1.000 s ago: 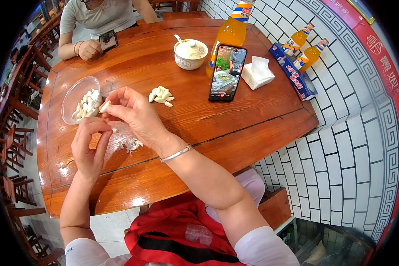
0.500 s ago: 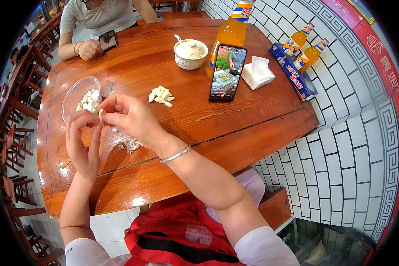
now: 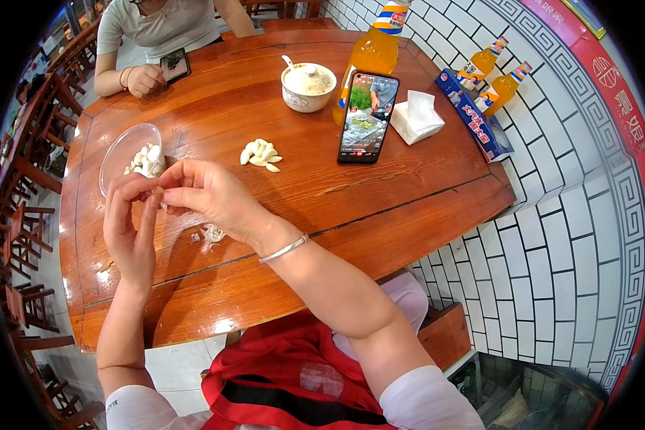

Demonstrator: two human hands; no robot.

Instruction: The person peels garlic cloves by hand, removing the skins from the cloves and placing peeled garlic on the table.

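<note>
My left hand point(image 3: 131, 226) and my right hand point(image 3: 206, 192) meet fingertip to fingertip over the table's left part. Both pinch a garlic clove point(image 3: 158, 191), which the fingers mostly cover. Just behind them a clear plastic bowl point(image 3: 109, 154) holds garlic cloves point(image 3: 147, 159) with pale skins. Under my right wrist lies a small heap of papery garlic skins point(image 3: 212, 234). Farther back, a pile of peeled garlic cloves point(image 3: 260, 153) rests on the wood.
On the wooden table point(image 3: 294, 208) a phone point(image 3: 368, 118) leans against a large orange drink bottle point(image 3: 375, 51). Nearby stand a lidded white bowl point(image 3: 308, 92) and a tissue pack point(image 3: 416, 120). A person point(image 3: 166, 32) sits opposite holding another phone point(image 3: 175, 66). A tiled wall point(image 3: 545, 236) borders the right.
My fingers have closed further around the garlic clove, so less of it shows. My left hand has shifted slightly left, and both hands remain together.
</note>
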